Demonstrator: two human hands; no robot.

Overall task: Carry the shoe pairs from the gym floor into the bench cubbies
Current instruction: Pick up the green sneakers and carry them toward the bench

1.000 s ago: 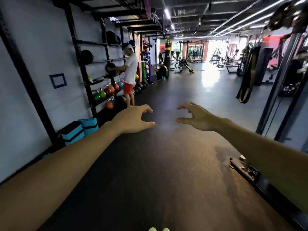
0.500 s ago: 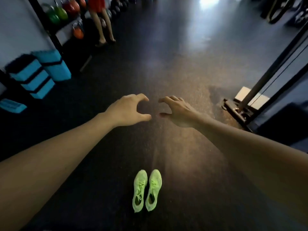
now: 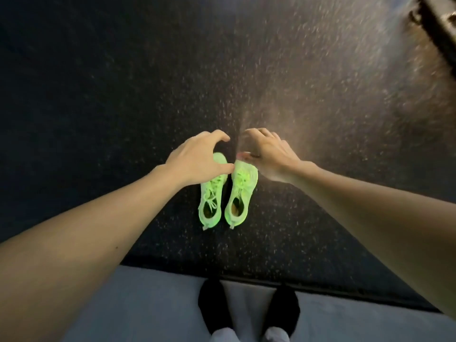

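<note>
1. View has tipped from the far gym to straight down within the last second; neon green sneaker pair now sits mid-frame on the dark speckled rubber floor, instead of at the bottom edge as half a second ago.
2. Sneakers side by side, close together, toes pointing away from the person, openings up, laces loose. Not lifted.
3. Left hand has come in over the toe of the left sneaker, fingers and thumb curved into a wide claw, holding nothing. Contact with the shoe: cannot tell, hand covers the toe.
4. Right hand over the toe of the right sneaker, same half-curled spread, empty. Touching or just above: cannot tell.
5. Person's black shoes stand on a grey mat at frame bottom, near the pair.
6. Dark metal machine base at top right, well apart.
7. Meaning: reach phase, grasp likely next; one sneaker per hand looks feasible.
8. Bench cubbies not in view; carry not started.
</note>
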